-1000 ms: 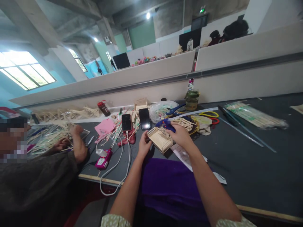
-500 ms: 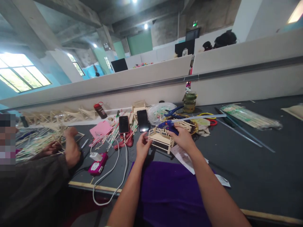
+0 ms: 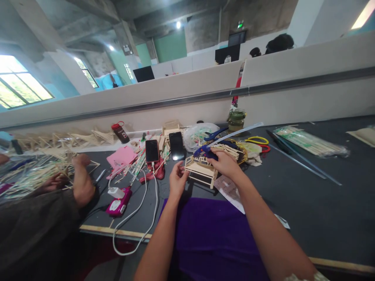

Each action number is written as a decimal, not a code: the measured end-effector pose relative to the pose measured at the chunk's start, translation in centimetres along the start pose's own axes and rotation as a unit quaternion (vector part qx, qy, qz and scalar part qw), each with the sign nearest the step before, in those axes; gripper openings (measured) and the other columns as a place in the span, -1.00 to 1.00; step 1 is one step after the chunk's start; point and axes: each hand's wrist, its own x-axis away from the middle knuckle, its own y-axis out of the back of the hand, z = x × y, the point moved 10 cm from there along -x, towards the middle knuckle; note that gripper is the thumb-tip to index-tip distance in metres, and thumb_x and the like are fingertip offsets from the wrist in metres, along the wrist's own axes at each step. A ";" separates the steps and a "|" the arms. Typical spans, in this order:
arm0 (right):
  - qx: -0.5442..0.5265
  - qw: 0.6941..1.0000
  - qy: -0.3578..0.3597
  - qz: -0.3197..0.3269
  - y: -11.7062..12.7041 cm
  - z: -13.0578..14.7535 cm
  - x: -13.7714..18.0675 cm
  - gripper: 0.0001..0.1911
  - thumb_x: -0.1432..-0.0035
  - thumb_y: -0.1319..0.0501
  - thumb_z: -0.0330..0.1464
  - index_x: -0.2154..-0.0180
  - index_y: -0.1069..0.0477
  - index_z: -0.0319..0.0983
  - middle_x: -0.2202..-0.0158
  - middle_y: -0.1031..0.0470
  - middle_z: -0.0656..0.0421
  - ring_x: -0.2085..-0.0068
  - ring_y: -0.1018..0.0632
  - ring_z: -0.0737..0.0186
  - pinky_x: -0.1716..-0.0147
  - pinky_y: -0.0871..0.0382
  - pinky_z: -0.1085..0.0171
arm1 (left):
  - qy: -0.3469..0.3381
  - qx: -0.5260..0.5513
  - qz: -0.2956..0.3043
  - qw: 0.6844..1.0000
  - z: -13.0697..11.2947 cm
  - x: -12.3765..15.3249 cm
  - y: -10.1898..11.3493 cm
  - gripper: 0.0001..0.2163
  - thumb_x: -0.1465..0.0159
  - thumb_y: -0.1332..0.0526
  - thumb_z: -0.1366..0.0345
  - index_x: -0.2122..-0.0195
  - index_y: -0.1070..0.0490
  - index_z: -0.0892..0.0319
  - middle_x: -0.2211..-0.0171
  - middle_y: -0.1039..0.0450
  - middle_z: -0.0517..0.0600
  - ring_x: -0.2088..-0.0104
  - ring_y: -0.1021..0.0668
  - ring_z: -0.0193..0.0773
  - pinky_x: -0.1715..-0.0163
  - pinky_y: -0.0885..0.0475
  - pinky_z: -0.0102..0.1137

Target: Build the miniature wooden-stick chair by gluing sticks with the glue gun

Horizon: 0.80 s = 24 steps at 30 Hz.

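Observation:
A small bench model made of thin wooden sticks stands on the dark table in front of me. My left hand pinches its left end. My right hand is closed around a blue glue gun held over the model's back rail; a long clear glue stick juts from the gun to the upper right. A purple cloth lies on my lap between my forearms.
Two phones lie beyond the model, beside a pink power bank with white cables. Loose sticks, scissors, a glass jar and bagged sticks litter the table. Another person's arm rests at the left.
The bench model has been turned from tilted on its side to standing upright. My right hand with the glue gun has stayed over it. The camera has tipped slightly.

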 end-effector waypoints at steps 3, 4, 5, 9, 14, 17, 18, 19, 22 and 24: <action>0.006 1.000 -0.006 0.008 0.0 -0.2 -0.2 -0.64 -0.14 -0.28 -0.32 0.01 -0.55 -0.25 -0.10 -0.55 0.02 -0.18 -0.49 -0.02 -0.20 -0.31 0.08 | 0.006 0.005 -0.001 1.000 0.0 0.1 0.0 -0.53 -0.10 -0.34 0.27 -0.05 -0.36 0.19 0.28 -0.46 -0.03 0.37 -0.50 -0.37 0.27 -0.44 -0.43; 0.003 1.000 -0.002 0.009 0.0 -0.1 -0.3 -0.64 -0.14 -0.28 -0.31 0.02 -0.55 -0.25 -0.10 -0.55 0.02 -0.18 -0.49 -0.02 -0.20 -0.31 0.08 | 0.008 0.007 -0.002 1.000 -0.1 0.1 0.0 -0.54 -0.10 -0.34 0.28 -0.05 -0.37 0.19 0.28 -0.46 -0.04 0.38 -0.49 -0.38 0.28 -0.44 -0.44; -0.005 1.000 0.007 0.009 0.0 -0.1 -0.3 -0.64 -0.15 -0.27 -0.30 0.01 -0.55 -0.24 -0.10 -0.55 0.02 -0.17 -0.50 -0.02 -0.20 -0.31 0.08 | 0.010 0.010 -0.005 1.000 -0.1 0.1 0.0 -0.54 -0.10 -0.34 0.30 -0.04 -0.38 0.19 0.29 -0.45 -0.05 0.38 -0.48 -0.39 0.29 -0.43 -0.45; -0.042 0.998 0.048 0.021 -0.1 0.5 -0.1 -0.67 -0.17 -0.25 -0.30 0.03 -0.55 -0.21 -0.06 -0.58 0.05 -0.13 -0.52 0.01 -0.16 -0.34 0.09 | 0.017 0.021 -0.012 1.000 -0.2 0.1 0.1 -0.56 -0.08 -0.35 0.31 -0.02 -0.40 0.21 0.30 -0.45 -0.06 0.39 -0.47 -0.40 0.30 -0.41 -0.47; -0.039 0.998 0.040 0.032 -0.4 0.4 -0.2 -0.72 -0.17 -0.24 -0.31 0.09 -0.55 -0.21 -0.04 -0.59 0.05 -0.11 -0.53 0.01 -0.14 -0.36 0.09 | 0.031 0.023 -0.016 0.999 0.0 0.1 0.1 -0.54 -0.06 -0.35 0.30 -0.02 -0.41 0.20 0.30 -0.45 -0.05 0.39 -0.47 -0.39 0.31 -0.40 -0.46; -0.039 0.998 0.040 0.036 -0.4 0.3 -0.2 -0.73 -0.18 -0.23 -0.31 0.10 -0.55 -0.22 -0.04 -0.58 0.03 -0.10 -0.54 0.01 -0.14 -0.36 0.09 | 0.035 0.028 -0.015 0.999 -0.1 0.2 0.1 -0.54 -0.06 -0.35 0.30 -0.02 -0.41 0.19 0.29 -0.45 -0.05 0.39 -0.47 -0.39 0.30 -0.40 -0.46; -0.036 0.998 0.039 0.034 -0.3 0.2 -0.2 -0.73 -0.18 -0.23 -0.31 0.10 -0.55 -0.22 -0.03 -0.59 0.03 -0.10 -0.54 0.00 -0.14 -0.36 0.08 | 0.035 0.028 -0.015 0.999 -0.1 0.2 0.1 -0.54 -0.06 -0.35 0.31 -0.02 -0.41 0.19 0.29 -0.45 -0.05 0.38 -0.47 -0.39 0.30 -0.40 -0.46; -0.032 0.998 0.037 0.030 -0.2 0.0 -0.2 -0.74 -0.18 -0.24 -0.30 0.11 -0.55 -0.23 -0.03 -0.59 0.02 -0.10 -0.54 -0.01 -0.14 -0.35 0.08 | 0.035 0.027 -0.015 0.999 -0.1 0.2 0.1 -0.54 -0.06 -0.35 0.31 -0.02 -0.41 0.20 0.29 -0.45 -0.05 0.38 -0.47 -0.39 0.30 -0.40 -0.46; -0.029 0.999 0.037 0.020 0.0 -0.2 0.0 -0.72 -0.17 -0.24 -0.30 0.08 -0.55 -0.23 -0.04 -0.58 0.02 -0.11 -0.53 -0.02 -0.15 -0.34 0.07 | 0.034 0.026 -0.016 0.999 -0.2 0.2 0.2 -0.53 -0.05 -0.35 0.31 -0.02 -0.40 0.21 0.30 -0.45 -0.05 0.38 -0.47 -0.38 0.29 -0.40 -0.45; -0.037 0.998 0.043 0.018 0.0 -0.1 0.0 -0.71 -0.17 -0.25 -0.30 0.08 -0.55 -0.22 -0.04 -0.58 0.02 -0.11 -0.53 -0.01 -0.15 -0.35 0.08 | 0.035 0.027 -0.015 0.999 -0.1 0.2 0.1 -0.53 -0.04 -0.35 0.30 -0.02 -0.40 0.21 0.30 -0.45 -0.05 0.38 -0.47 -0.38 0.29 -0.41 -0.44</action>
